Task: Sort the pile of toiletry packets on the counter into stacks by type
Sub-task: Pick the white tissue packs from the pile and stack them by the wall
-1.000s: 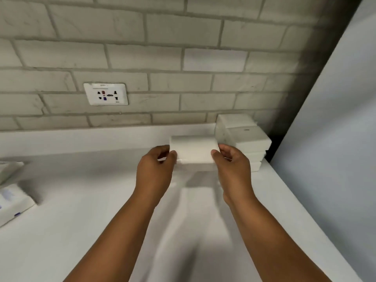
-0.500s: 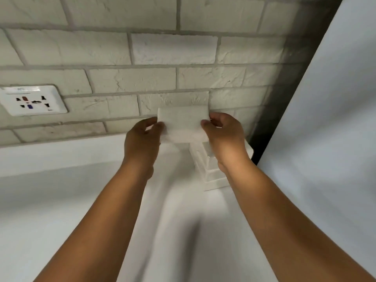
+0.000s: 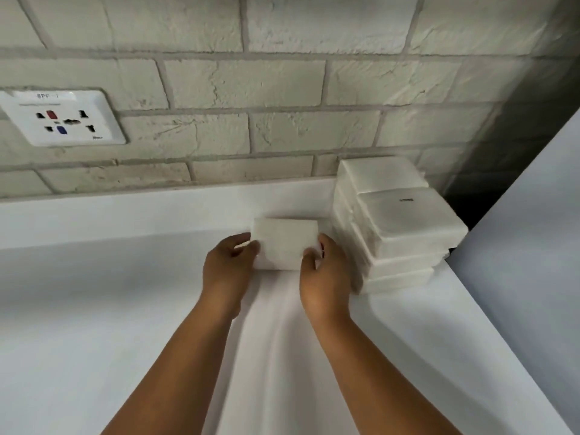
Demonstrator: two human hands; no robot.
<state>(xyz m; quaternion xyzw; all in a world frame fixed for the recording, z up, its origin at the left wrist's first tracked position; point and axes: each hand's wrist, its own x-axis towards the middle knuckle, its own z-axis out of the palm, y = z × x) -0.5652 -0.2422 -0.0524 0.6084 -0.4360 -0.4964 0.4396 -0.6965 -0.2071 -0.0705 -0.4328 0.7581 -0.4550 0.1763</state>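
Observation:
A plain white packet (image 3: 284,243) lies low over the white counter (image 3: 94,309), just left of the stacks. My left hand (image 3: 227,268) pinches its left end and my right hand (image 3: 324,271) pinches its right end. Whether the packet touches the counter cannot be told. To the right, against the back corner, stand two stacks of similar white packets: a rear stack (image 3: 381,174) and a front stack (image 3: 408,227) whose top packet carries a small dark mark.
A brick wall with a white power socket (image 3: 62,119) runs behind the counter's raised back ledge (image 3: 157,211). A pale panel (image 3: 530,246) bounds the counter on the right, with a dark gap in the corner.
Both hands have lowered the packet from in front of the wall down to counter level beside the stacks. The view has shifted, and the stacks are in full sight again.

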